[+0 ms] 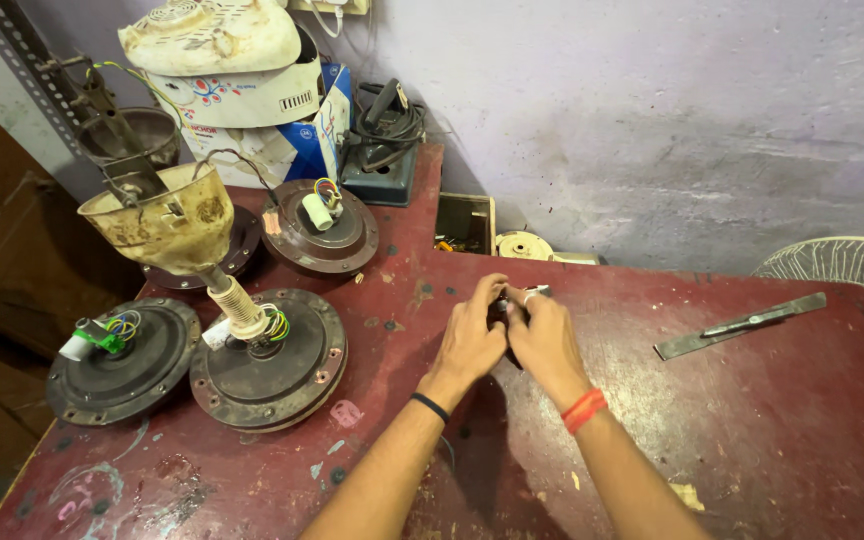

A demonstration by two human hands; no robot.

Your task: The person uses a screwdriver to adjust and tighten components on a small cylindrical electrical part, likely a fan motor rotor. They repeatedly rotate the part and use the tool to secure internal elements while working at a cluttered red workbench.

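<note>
Dark small part point(501, 303), pinched between both hands at middle of maroon workbench point(732, 420); mostly hidden by fingers, exact kind unclear. Left hand point(472, 335) curled around part from left, black band on wrist. Right hand point(544, 338) closed on it from right, red thread on wrist, fingertips meeting left's. Ceiling fan motor point(270, 358) with cream canopy well left of hands, two more motors nearby. Flat metal bar point(742, 325) well right. Blue box point(384, 150) far back by wall.
</note>
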